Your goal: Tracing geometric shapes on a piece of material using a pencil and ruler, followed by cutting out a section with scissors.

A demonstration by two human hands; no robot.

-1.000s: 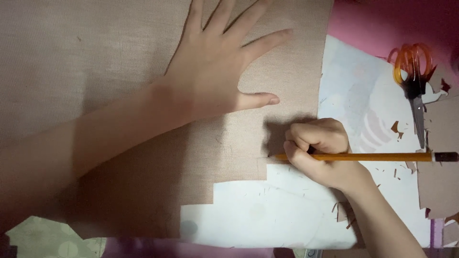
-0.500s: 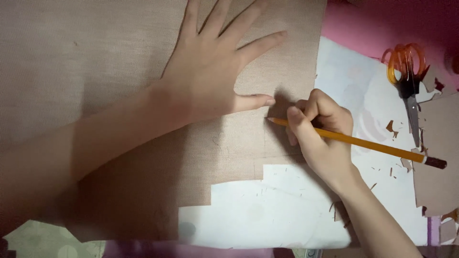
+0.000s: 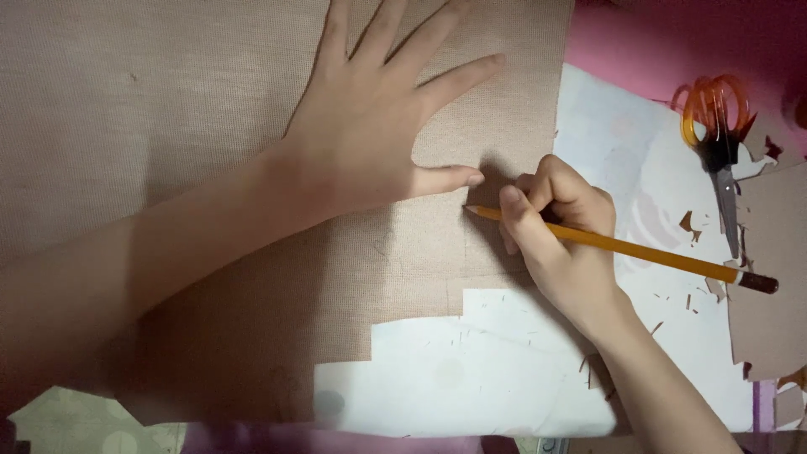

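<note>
Across the left of the desk, a large brown woven sheet (image 3: pixel 168 109) lies flat, its lower right edge already cut into stepped notches, with white paper (image 3: pixel 471 370) showing through below. The left hand (image 3: pixel 370 134) rests on the sheet, fingers spread wide and palm down, gripping nothing, its thumb stretched towards the pencil tip. Just right of that thumb, the right hand (image 3: pixel 563 244) is closed around a yellow pencil (image 3: pixel 639 250), whose point touches the sheet beside a faint vertical line running down to the topmost notch. By the look of it, the marking is partway along: some of the sheet has been cut away and one thin line is drawn, while most of the brown surface remains unmarked and uncut. Farther right, orange-handled scissors (image 3: pixel 719 143) lie closed and untouched on the white paper, blades pointing down, amid small brown scraps (image 3: pixel 689 223). Another brown piece (image 3: pixel 769 277) sits at the right edge, over a pink surface (image 3: pixel 630 34). No box, tray or other container appears in view; the offcuts lie loose on the paper.
</note>
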